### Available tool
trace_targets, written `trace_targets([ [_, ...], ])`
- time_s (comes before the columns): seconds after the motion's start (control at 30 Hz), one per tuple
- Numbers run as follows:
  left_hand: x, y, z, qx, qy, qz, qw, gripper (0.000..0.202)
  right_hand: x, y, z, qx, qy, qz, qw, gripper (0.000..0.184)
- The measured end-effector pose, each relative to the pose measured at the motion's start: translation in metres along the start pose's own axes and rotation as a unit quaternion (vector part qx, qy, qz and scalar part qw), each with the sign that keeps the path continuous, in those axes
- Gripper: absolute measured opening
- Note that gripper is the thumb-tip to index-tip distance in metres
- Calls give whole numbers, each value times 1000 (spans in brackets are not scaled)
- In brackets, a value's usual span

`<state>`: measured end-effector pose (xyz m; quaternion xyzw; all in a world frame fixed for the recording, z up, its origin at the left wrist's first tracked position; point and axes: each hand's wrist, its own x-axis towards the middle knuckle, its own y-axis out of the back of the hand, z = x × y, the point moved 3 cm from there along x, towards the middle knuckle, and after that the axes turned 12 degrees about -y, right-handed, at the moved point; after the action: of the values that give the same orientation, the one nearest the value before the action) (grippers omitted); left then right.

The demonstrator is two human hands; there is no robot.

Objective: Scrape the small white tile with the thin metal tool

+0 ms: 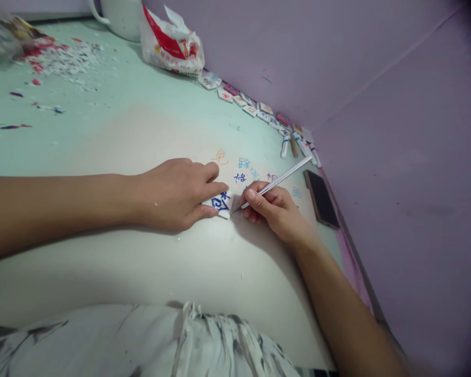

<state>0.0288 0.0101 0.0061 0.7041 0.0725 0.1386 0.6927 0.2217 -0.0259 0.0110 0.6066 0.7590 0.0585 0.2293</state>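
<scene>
My left hand (182, 193) lies on the table from the left, thumb and fingers holding down a small white eraser block (221, 202) with a blue character drawn on it. Part of the block is hidden under the fingers. Pinched in my right hand (272, 207) is a slim silver craft knife (284, 177). Its thin pointed tip is at the block's right edge; whether it touches is too small to tell. Coloured handwritten characters (243, 165) mark the tabletop just beyond both hands.
White and red shavings (74, 60) are heaped at the far left. A snack bag (175, 47) and a white mug (121, 18) stand at the back. Carved blocks (251, 111) and capped markers (285, 146) line the wall. A phone (321, 198) lies at the table's right edge.
</scene>
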Motion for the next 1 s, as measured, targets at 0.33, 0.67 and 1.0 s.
trace_targets([
  [0.33, 0, -2, 0, 10, -7, 5, 1000, 47, 1, 2, 5, 43, 16, -13, 999, 50],
  [0.67, -1, -2, -1, 4, -5, 8, 1000, 46, 2, -1, 1, 15, 12, -5, 1000, 54],
  [1.0, -1, -3, -2, 3, -12, 17, 1000, 46, 2, 0, 4, 36, 10, -2, 999, 50],
])
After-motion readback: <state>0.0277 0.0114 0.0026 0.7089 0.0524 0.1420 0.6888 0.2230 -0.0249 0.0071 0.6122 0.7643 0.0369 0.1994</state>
